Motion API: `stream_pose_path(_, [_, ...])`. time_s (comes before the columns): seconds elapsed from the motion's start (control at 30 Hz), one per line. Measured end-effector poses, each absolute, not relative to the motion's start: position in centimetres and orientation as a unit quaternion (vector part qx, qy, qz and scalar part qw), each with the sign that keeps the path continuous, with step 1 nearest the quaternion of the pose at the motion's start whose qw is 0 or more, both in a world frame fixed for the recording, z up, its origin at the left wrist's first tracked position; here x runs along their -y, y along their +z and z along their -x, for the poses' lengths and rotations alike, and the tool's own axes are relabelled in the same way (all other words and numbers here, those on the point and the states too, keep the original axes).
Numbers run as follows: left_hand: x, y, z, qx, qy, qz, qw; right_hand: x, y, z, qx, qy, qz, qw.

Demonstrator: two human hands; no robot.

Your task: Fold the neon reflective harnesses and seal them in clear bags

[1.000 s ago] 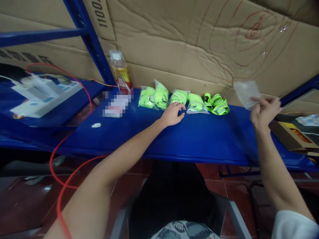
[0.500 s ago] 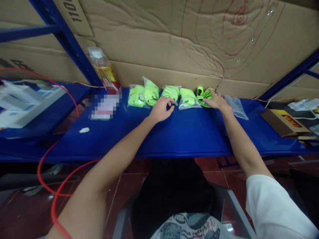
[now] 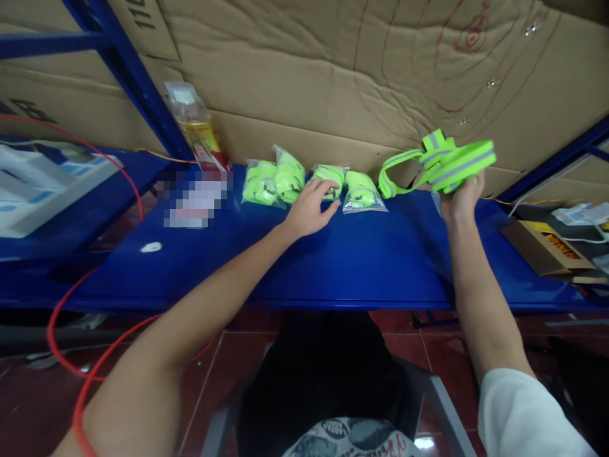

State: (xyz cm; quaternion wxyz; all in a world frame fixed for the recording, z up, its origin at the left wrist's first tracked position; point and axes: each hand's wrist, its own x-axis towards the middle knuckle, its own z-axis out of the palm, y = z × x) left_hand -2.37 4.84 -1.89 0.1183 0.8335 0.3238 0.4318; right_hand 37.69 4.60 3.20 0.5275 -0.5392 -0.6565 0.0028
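Observation:
My right hand (image 3: 460, 195) is raised above the blue shelf (image 3: 361, 260), closed round a neon green reflective strap (image 3: 440, 164) that loops out to the left. My left hand (image 3: 309, 209) rests on the shelf with fingers spread, fingertips touching a bagged green strap (image 3: 330, 178). More bagged straps lie in a row against the cardboard: two on the left (image 3: 271, 181) and one on the right (image 3: 360, 190). An empty clear bag lies behind my right hand, mostly hidden.
A plastic bottle (image 3: 193, 124) stands at the back left by the blue rack post (image 3: 128, 76). A red cable (image 3: 90, 374) loops below the shelf. A white box (image 3: 47, 190) sits far left, an open cardboard box (image 3: 542, 247) far right. Cardboard (image 3: 333, 70) lines the wall.
My right hand put down the clear bag, reached to the loose green strap on the shelf, and has lifted it up. My left hand stayed by the bagged straps.

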Motion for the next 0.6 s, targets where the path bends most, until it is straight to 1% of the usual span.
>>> stream_pose_path(0.03, [-4.7,-1.7,2.4,-0.32,0.438,-0.831,0.121,-4.3,3.5,-36.6,0.617,0.121,0.504,0.592])
stream_pose_path(0.07, [-4.6,-1.7,2.4,-0.317,0.448,-0.826,0.128,-3.9,3.8,-35.2,0.578,0.229,0.466,0.63])
stream_pose_path(0.1, [-4.6,-1.6,2.4,-0.316,0.461,-0.816,0.144,-3.3,4.0,-33.6,0.552,0.309,0.427,0.646])
stream_pose_path(0.17, [-5.0,-1.6,2.5,-0.313,0.496,-0.783,0.206,-1.9,4.0,-30.1,0.513,0.432,0.35,0.654])
stream_pose_path(0.23, [-5.3,-1.5,2.6,-0.3,0.522,-0.74,0.3,-0.7,3.7,-26.9,0.483,0.496,0.308,0.653])
stream_pose_path(0.33, [-5.3,-0.9,2.6,-0.256,0.5,-0.678,0.473,0.2,2.5,-23.5,0.477,0.517,0.327,0.632])
stream_pose_path(0.4, [-4.8,-0.5,2.5,-0.223,0.45,-0.648,0.573,0.2,1.4,-22.4,0.484,0.471,0.363,0.642])
stream_pose_path(0.43, [-4.5,-0.4,2.4,-0.215,0.428,-0.637,0.604,0.1,1.0,-22.2,0.499,0.436,0.38,0.646])
stream_pose_path(0.5, [-4.0,-0.4,2.1,-0.227,0.416,-0.631,0.615,0.1,0.3,-22.3,0.542,0.376,0.401,0.636])
stream_pose_path(0.6, [-4.0,-0.8,2.0,-0.289,0.46,-0.627,0.558,0.2,0.4,-23.0,0.587,0.374,0.409,0.591])
